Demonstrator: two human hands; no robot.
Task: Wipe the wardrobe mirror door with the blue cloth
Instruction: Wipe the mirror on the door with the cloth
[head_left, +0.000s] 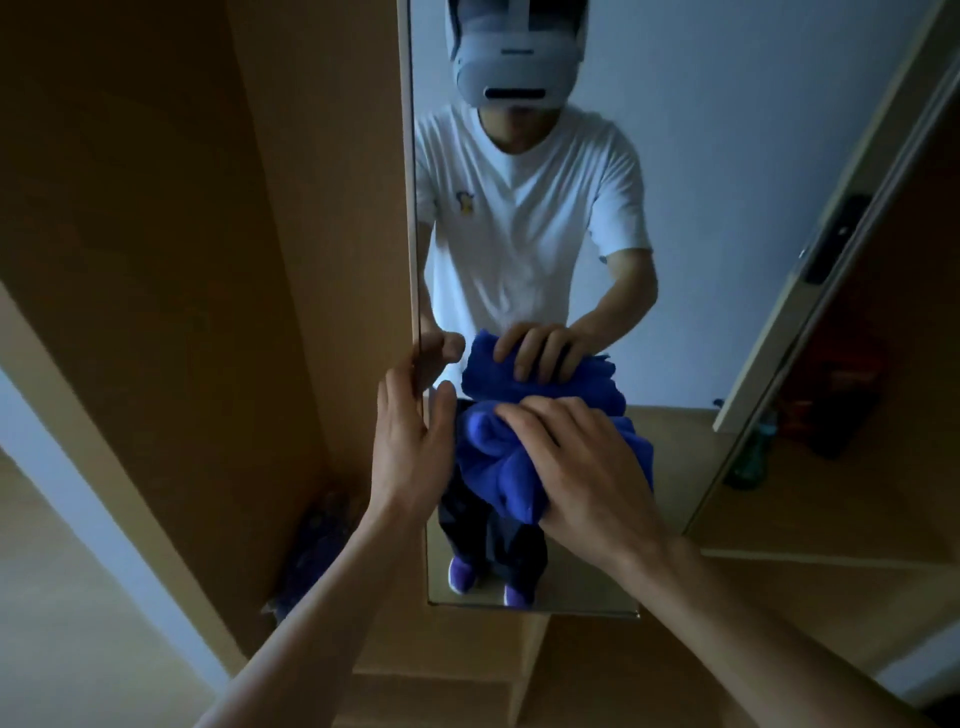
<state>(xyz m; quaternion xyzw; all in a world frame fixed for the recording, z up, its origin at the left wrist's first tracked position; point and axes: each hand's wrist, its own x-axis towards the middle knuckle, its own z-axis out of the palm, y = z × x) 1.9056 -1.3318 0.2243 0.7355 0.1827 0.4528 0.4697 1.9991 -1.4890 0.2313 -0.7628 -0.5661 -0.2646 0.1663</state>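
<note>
Two hands busy: right hand (582, 467) pressing the blue cloth (493, 452) to the wardrobe mirror door (727, 156)

The right hand is lying just right of the frame's centre. Its fingers are spreading and bending over the bunched blue cloth and pressing it against the glass, and its thumb is hiding under the fabric. The cloth is sitting directly beneath the palm and fingers, bulging out to the left of the knuckles and hanging below the heel of the hand. It is lying between hand and mirror, touching both.

Just to the left, the left hand (410, 447) is holding the door's left edge. Its thumb is resting on the glass face and its nearly straight fingers are reaching behind the edge. The thumb is standing just beside the cloth; whether the two are touching cannot be told.

Above the cloth, the mirror is showing the person's reflection (524, 218) in a white T-shirt, with the reflected cloth meeting the real one. A wooden wardrobe panel (322, 208) is filling the upper left of the frame, beside the door.
</note>
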